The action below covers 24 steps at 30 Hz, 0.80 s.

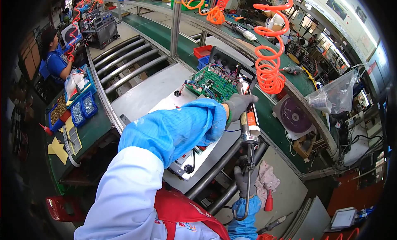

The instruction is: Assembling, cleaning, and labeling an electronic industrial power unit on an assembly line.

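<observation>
My gloved left hand [240, 106] wraps round the front part of a sealant tube [252, 119] in a caulking gun [250, 140]. My gloved right hand [242, 181] closes on the gun's handle, nearer my body; its fingers are partly hidden. Both forearms wear blue sleeve covers. The gun's front end lies beside a green circuit board [213, 82] with wires and plugs. That board sits on a pale metal chassis [166, 102], partly hidden under my left arm. A dark panel [231, 60] stands up at the chassis's far side.
Metal rollers [130, 68] run on the far left and under the gun. A crumpled rag [267, 178] and a red-handled tool [269, 202] lie right of my right hand. Orange coiled hoses [271, 62] hang ahead. Blue bins [88, 103] hold small fasteners, near a co-worker [57, 60].
</observation>
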Tool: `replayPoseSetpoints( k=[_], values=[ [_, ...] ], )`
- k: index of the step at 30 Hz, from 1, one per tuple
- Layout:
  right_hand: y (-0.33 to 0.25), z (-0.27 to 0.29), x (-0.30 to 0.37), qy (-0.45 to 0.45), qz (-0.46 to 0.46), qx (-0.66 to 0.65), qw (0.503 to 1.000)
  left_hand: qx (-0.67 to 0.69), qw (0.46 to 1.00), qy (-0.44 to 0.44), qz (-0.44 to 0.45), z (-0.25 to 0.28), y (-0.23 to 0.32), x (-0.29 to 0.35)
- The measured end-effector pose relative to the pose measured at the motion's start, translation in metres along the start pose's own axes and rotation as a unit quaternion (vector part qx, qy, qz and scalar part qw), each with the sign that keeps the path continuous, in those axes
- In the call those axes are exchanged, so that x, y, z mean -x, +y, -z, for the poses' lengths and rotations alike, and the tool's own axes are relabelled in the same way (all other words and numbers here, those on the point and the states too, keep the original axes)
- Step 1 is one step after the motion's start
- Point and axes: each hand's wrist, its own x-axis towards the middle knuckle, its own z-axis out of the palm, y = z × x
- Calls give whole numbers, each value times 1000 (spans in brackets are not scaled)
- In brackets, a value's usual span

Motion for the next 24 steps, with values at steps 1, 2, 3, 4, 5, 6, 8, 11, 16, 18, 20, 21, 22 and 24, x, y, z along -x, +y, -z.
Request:
replayPoseSetpoints(
  k=[1,2,3,4,5,6,8,11,16,18,20,21,22,24],
  values=[
    [-1,0,0,-3,14,18,1000,-8,1000,-4,-7,2,0,0],
    [-3,-1,-1,-7,28,37,999,-16,1000,-9,-13,4,-1,0],
    [-5,-2,0,-7,28,37,999,-16,1000,-8,-13,5,-1,-1],
    [-9,-2,1,-7,13,44,999,-22,1000,-7,-13,4,0,2],
    [-11,-2,2,-6,-2,52,999,-29,999,-6,-12,3,1,4],
    [-13,-1,3,-6,-2,53,999,-28,1000,-7,-12,2,1,3],
    [-15,-2,3,1,-6,76,997,-34,999,-12,-13,4,0,2],
    [-20,-5,6,7,-14,87,996,-23,999,-22,-11,4,-3,1],
    [-22,-8,11,25,10,83,996,-28,998,-49,-7,4,-5,1],
    [-18,-8,14,26,14,86,996,-29,998,-49,0,2,-5,4],
    [-16,-9,17,43,34,89,995,-28,998,-49,-4,0,-6,6],
    [-16,-9,18,43,34,89,994,-28,998,-50,-4,-1,-6,6],
    [-16,-9,20,43,11,83,996,-31,998,-59,5,-1,-6,8],
    [-16,-10,23,42,-12,78,996,-35,997,-68,15,-2,-7,8]
  ],
)
